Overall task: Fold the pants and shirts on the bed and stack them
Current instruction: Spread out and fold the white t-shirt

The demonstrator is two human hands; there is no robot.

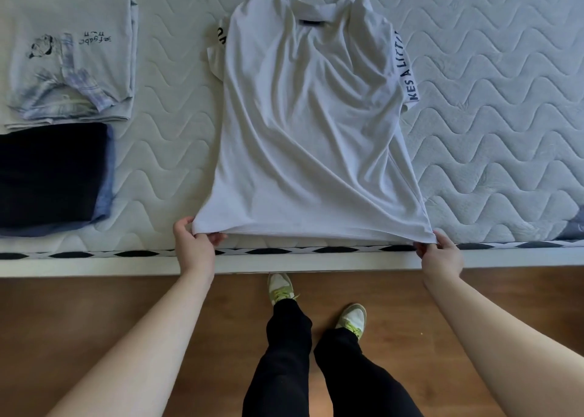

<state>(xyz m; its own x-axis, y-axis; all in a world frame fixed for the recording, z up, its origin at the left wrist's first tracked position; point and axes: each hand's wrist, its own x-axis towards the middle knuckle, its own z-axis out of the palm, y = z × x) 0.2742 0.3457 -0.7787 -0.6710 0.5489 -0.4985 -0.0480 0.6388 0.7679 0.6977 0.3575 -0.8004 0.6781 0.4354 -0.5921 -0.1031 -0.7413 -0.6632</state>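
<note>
Both hands, left hand point(194, 246) and right hand point(441, 253), pinched the white T-shirt point(311, 125) hem corners; its long axis ran away from them, probably back side up.

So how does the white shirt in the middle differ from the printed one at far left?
The white shirt lies spread full length and wrinkled; the printed shirt is folded into a compact rectangle. The left hand and right hand pinch the white shirt's hem corners; nothing touches the printed one. The white shirt has lettered sleeves, the printed shirt a drawing. Both lie on the mattress.
</note>
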